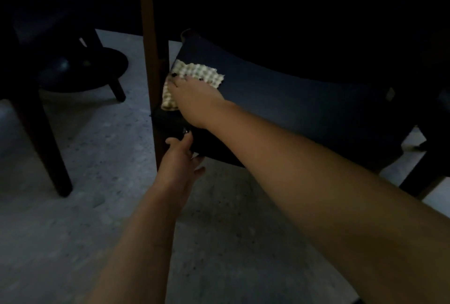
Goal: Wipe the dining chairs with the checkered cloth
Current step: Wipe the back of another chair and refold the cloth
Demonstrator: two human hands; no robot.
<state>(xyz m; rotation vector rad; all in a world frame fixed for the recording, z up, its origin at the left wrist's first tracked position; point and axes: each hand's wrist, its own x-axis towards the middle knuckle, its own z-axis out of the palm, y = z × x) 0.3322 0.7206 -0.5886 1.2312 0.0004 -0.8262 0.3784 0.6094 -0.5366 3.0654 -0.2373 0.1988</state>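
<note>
A dark blue dining chair seat [280, 99] fills the middle of the view, tucked under a dark table. The pale checkered cloth [197, 73] lies spread on the seat's left corner, partly draped over the edge. My right hand [192, 94] presses flat on the cloth with straight fingers. My left hand [181, 155] grips the seat's front left corner from below, thumb up against the edge. The scene is dim, and the chair's back is lost in shadow.
A brown wooden table leg [153, 60] stands right beside the cloth. A second dark chair [29, 84] stands at the left, with a round dark stool [85, 72] behind it. Pale speckled floor [97, 206] spreads in front.
</note>
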